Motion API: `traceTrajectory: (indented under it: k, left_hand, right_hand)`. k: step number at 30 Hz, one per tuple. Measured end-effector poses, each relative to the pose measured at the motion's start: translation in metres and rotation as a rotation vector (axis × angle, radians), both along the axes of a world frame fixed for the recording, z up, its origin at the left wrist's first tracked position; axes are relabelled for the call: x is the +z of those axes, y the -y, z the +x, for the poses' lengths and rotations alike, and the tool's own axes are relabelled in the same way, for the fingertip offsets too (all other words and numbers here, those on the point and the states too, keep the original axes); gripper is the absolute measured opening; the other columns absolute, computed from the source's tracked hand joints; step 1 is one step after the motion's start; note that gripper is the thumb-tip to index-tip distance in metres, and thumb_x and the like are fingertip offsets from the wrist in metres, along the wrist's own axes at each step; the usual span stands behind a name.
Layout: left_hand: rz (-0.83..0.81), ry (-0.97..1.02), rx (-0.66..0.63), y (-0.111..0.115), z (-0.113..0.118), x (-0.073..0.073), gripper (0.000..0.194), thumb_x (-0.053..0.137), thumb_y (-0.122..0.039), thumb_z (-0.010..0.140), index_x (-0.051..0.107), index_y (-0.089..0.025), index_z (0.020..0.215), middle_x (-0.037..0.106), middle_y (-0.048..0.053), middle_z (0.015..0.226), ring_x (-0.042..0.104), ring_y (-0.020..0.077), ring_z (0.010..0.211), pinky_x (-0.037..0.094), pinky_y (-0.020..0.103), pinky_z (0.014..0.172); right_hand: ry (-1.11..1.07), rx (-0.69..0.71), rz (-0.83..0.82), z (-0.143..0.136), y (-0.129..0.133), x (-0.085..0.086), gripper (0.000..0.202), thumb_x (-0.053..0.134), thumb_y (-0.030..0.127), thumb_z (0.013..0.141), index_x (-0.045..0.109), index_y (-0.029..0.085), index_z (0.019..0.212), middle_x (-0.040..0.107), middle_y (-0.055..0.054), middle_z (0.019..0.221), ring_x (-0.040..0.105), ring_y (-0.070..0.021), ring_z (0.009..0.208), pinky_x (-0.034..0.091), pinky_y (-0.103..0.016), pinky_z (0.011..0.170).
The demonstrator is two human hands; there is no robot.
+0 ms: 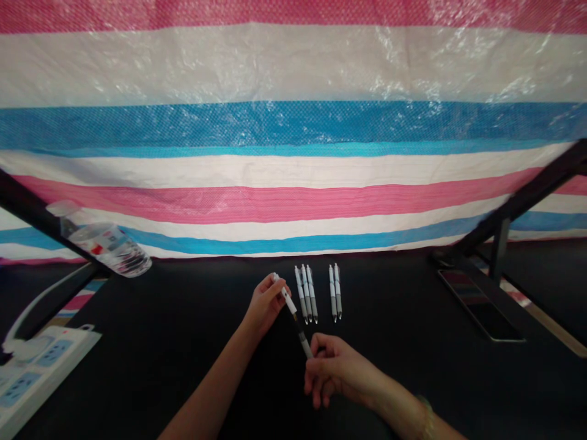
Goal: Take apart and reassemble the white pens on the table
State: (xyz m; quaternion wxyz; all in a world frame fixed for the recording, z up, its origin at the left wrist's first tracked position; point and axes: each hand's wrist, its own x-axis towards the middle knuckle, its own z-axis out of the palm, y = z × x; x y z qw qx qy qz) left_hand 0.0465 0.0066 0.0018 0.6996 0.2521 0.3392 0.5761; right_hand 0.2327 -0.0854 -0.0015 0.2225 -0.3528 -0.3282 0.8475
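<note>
Right hand (338,370) and left hand (266,305) pinch opposite ends of a pen (288,302); the bottle label (98,243) is illegible.

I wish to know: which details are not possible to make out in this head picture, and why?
In the head view:
Lower end of the held pen: hidden by the right hand.
Rest of the power strip: cut off by the left edge.
Label wording on the plastic bottle: blurred.
Any lettering on the lying pens: too small.
</note>
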Motion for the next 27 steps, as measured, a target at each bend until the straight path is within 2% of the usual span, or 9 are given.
traceTrajectory:
  k: [6, 16, 22, 27]
  left_hand:
    - [-0.017, 0.039, 0.127, -0.0037, -0.0045, 0.003, 0.038, 0.092, -0.034, 0.061, 0.06, -0.017, 0.072, 0.059, -0.006, 0.063, 0.057, 0.0073, 0.059, 0.047, 0.016, 0.053]
    - [-0.033, 0.059, 0.149, -0.0045, -0.005, 0.0013, 0.038, 0.093, -0.031, 0.06, 0.06, -0.016, 0.072, 0.06, -0.006, 0.065, 0.057, 0.0068, 0.06, 0.048, 0.016, 0.056]
    - [-0.018, 0.029, 0.07, -0.0028, -0.0042, 0.0, 0.035, 0.09, -0.033, 0.065, 0.059, -0.016, 0.073, 0.06, -0.005, 0.064, 0.057, 0.0076, 0.058, 0.046, 0.017, 0.053]
    - [0.023, -0.023, -0.093, 0.0034, 0.0016, -0.0017, 0.034, 0.09, -0.029, 0.067, 0.059, -0.016, 0.071, 0.06, -0.004, 0.064, 0.057, 0.0082, 0.056, 0.046, 0.018, 0.054]
  right_hand:
    - [-0.007, -0.007, -0.018, 0.0004, 0.0001, 0.0015, 0.054, 0.083, 0.042, 0.067, 0.037, 0.023, 0.088, 0.073, -0.004, 0.064, 0.068, -0.0171, 0.047, 0.043, -0.018, 0.041]
    - [0.003, 0.001, -0.006, 0.0002, 0.0003, 0.0021, 0.051, 0.08, 0.041, 0.069, 0.036, 0.023, 0.088, 0.073, -0.003, 0.065, 0.068, -0.0155, 0.047, 0.042, -0.017, 0.043]
    - [0.008, -0.028, -0.007, -0.0007, 0.0, 0.0006, 0.051, 0.08, 0.042, 0.068, 0.036, 0.023, 0.088, 0.072, -0.002, 0.064, 0.066, -0.015, 0.046, 0.042, -0.017, 0.042]
    - [0.017, -0.058, -0.021, 0.0001, -0.0015, 0.0015, 0.05, 0.079, 0.042, 0.069, 0.037, 0.023, 0.087, 0.071, -0.001, 0.063, 0.065, -0.0147, 0.046, 0.041, -0.018, 0.044]
